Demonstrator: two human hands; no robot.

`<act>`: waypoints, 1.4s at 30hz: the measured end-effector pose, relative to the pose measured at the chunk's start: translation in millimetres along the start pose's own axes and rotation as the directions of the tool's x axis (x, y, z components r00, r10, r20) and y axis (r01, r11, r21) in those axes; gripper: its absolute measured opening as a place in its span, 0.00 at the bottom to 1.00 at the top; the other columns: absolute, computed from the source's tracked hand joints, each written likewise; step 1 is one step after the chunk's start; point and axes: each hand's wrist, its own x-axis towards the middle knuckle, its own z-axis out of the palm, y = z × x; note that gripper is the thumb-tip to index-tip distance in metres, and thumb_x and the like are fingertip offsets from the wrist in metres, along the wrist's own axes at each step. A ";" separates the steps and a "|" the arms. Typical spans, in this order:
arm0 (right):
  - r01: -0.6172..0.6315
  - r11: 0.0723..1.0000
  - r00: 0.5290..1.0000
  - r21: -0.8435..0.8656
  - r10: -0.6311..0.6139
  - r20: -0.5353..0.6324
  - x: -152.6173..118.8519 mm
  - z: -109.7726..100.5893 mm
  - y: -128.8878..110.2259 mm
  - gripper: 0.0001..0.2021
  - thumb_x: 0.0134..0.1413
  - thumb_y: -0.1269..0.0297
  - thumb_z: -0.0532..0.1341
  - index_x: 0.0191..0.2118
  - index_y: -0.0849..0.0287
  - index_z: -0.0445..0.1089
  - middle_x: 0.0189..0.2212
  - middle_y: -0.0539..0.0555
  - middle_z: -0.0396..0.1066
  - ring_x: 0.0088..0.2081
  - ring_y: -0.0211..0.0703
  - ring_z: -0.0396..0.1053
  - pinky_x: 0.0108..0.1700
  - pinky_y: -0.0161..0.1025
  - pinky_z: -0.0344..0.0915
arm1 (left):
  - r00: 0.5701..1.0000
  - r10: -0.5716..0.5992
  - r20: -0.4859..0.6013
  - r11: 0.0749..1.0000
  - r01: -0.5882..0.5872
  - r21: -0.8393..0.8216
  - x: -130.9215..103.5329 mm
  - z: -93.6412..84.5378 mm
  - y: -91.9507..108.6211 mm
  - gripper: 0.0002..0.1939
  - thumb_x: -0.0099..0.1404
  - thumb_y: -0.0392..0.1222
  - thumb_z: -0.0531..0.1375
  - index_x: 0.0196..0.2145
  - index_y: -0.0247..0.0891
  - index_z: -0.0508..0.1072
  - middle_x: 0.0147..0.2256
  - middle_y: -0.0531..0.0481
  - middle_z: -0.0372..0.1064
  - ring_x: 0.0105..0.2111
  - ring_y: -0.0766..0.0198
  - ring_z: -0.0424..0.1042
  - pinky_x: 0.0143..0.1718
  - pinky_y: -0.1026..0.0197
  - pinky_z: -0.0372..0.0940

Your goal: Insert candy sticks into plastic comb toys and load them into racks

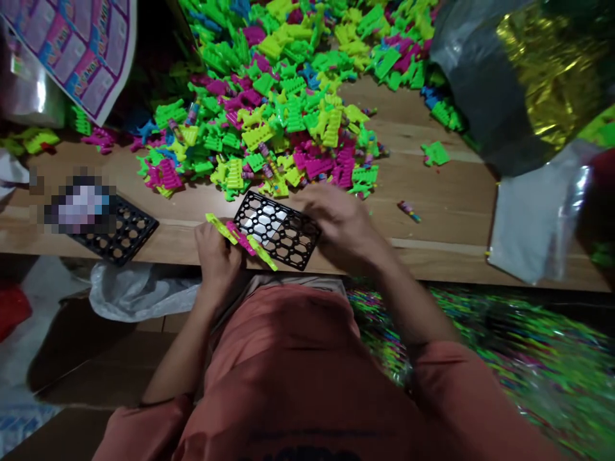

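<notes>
Yellow and pink toys [241,238] jut from a left hand [218,253] closed around them, alongside the left end of a black grid [293,235] at the table's [446,224] near edge. The right hand [343,221] curls over the grid's right end, its clasp too blurred to tell. White shows through the grid's cells; a pixelated patch covers part of a second grid [125,232].

The head camera looks forward (and down) over the table [451,211].
</notes>
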 end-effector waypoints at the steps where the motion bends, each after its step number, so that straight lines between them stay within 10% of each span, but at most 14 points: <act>1: -0.010 0.992 0.998 -0.127 0.001 -0.070 1.3 -19.8 19.9 0.14 0.76 0.64 0.65 0.61 0.48 0.81 0.56 0.58 0.80 0.57 0.57 0.76 0.61 0.59 0.74 | 1.000 0.004 0.007 1.000 -0.004 -0.003 1.2 -0.1 -0.9 0.06 0.68 0.41 0.62 0.43 0.43 0.75 0.45 0.41 0.81 0.48 0.42 0.75 0.55 0.40 0.65; 8: -0.206 0.871 0.974 -0.446 0.140 -0.177 -6.0 -90.6 107.6 0.10 0.76 0.62 0.64 0.46 0.48 0.85 0.50 0.60 0.76 0.54 0.57 0.68 0.55 0.58 0.70 | 1.000 -0.005 -0.007 1.000 0.005 -0.009 7.1 5.6 2.9 0.05 0.70 0.41 0.61 0.42 0.43 0.76 0.46 0.40 0.82 0.49 0.41 0.75 0.58 0.37 0.64; 16: -0.208 0.968 0.976 -0.140 0.197 -0.093 -23.6 -56.6 14.6 0.08 0.73 0.63 0.67 0.51 0.44 0.83 0.49 0.58 0.80 0.50 0.59 0.78 0.52 0.58 0.75 | 0.999 0.000 -0.053 1.000 0.000 -0.003 5.1 5.9 11.1 0.05 0.70 0.41 0.60 0.42 0.45 0.75 0.46 0.42 0.83 0.48 0.44 0.76 0.58 0.40 0.65; 22: -0.434 0.894 0.899 0.110 0.438 -0.011 -30.8 -3.0 -39.9 0.09 0.64 0.55 0.75 0.40 0.51 0.80 0.29 0.49 0.74 0.31 0.47 0.71 0.36 0.44 0.69 | 0.999 -0.027 0.031 1.000 0.028 -0.013 4.6 4.6 9.6 0.06 0.70 0.40 0.60 0.44 0.45 0.73 0.47 0.42 0.81 0.51 0.43 0.75 0.60 0.38 0.65; 27: -0.489 0.775 0.861 0.401 0.503 0.078 -37.2 33.2 -54.3 0.13 0.62 0.52 0.76 0.46 0.52 0.82 0.38 0.52 0.83 0.37 0.49 0.79 0.43 0.48 0.80 | 0.996 -0.069 0.061 0.998 0.069 -0.007 4.8 4.1 10.5 0.03 0.71 0.41 0.62 0.43 0.45 0.71 0.47 0.42 0.80 0.52 0.43 0.74 0.64 0.34 0.64; 31: -0.445 0.722 0.886 0.530 0.440 0.145 -41.6 54.6 -56.6 0.08 0.68 0.57 0.70 0.48 0.52 0.82 0.43 0.56 0.85 0.42 0.53 0.83 0.50 0.53 0.85 | 0.994 -0.075 0.077 0.997 0.076 -0.004 6.5 2.3 12.1 0.04 0.71 0.40 0.62 0.44 0.45 0.72 0.49 0.41 0.80 0.53 0.43 0.74 0.64 0.35 0.65; 42: -0.075 0.981 0.967 0.180 0.027 0.253 -30.9 46.5 -61.2 0.15 0.76 0.73 0.54 0.55 0.56 0.77 0.48 0.62 0.81 0.51 0.56 0.79 0.55 0.54 0.80 | 1.000 0.015 -0.005 0.996 -0.015 -0.082 8.3 3.8 7.5 0.06 0.72 0.41 0.61 0.45 0.43 0.74 0.46 0.39 0.78 0.49 0.42 0.74 0.57 0.40 0.67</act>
